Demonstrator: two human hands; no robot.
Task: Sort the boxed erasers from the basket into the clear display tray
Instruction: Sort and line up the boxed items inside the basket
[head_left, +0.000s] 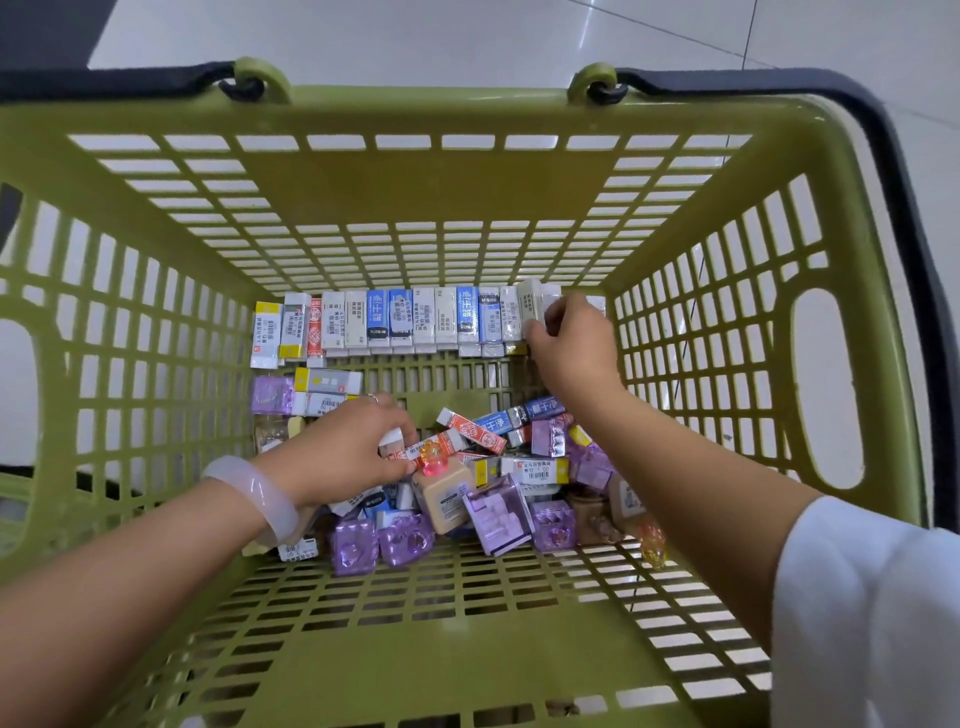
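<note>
Green plastic basket (171, 291): slatted shopping basket on a pale tiled floor, seen from above; two dark handles folded down outside the rim. No clear display tray can be made out in this view.

Loose pile (498, 483): jumbled heap on the basket floor near the person, mixing boxed erasers with about seven purple wrapped packets, one beige block and an orange trinket; too overlapped for a firm count.

Sorted row (415, 322): roughly fourteen boxed erasers standing side by side along the far wall, mostly white, four blue, one red, two with yellow ends. A second, short stack of about three lies just in front of its left end.

Right hand (569, 340): fingers pinch a white boxed eraser (531, 306) at the right end of the row, tilted and riding above its neighbours.

Left hand (358, 449): fingers curled down into the pile, gripping a small white-ended eraser box (392, 441); one ring and one pale bangle (262, 499) are worn.

Risk: the row stands on edge, so I judge a nudge from the right hand's box could topple its neighbours like dominoes.

Risk: digging in the pile could push small boxes through the floor slots, or bring up a purple packet by mistake.
</note>
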